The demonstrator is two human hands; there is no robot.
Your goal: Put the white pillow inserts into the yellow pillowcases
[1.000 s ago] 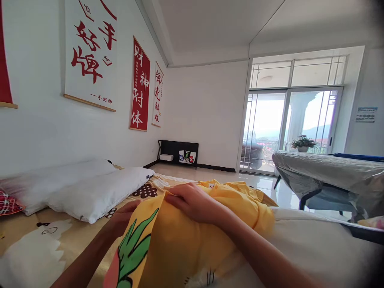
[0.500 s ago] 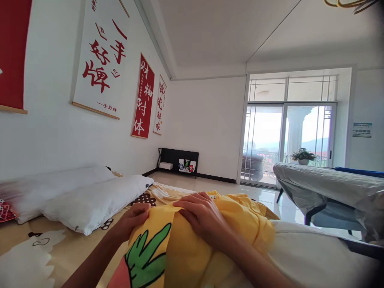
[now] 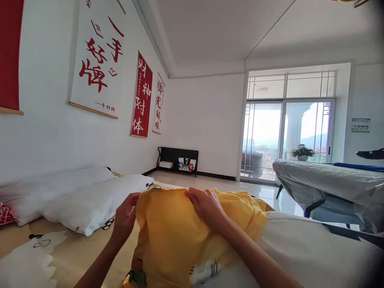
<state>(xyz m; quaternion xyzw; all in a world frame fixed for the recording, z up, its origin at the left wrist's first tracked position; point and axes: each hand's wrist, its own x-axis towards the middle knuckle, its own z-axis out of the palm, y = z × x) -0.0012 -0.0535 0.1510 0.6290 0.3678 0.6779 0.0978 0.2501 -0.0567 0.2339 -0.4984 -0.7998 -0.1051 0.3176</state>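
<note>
Gripping the upper edge of a yellow cover, both hands are shown at work over a bed sheet printed with cartoon animals. The left hand is closed on the cover's left corner, fingers curled around the fabric; the right hand is pinched on the same edge, further right. A white duvet lies bunched beneath and beside the cover. Two white pillows rest near the wall. Fitting of the cover appears under way; next, even tension along the held edge would be required.
</note>
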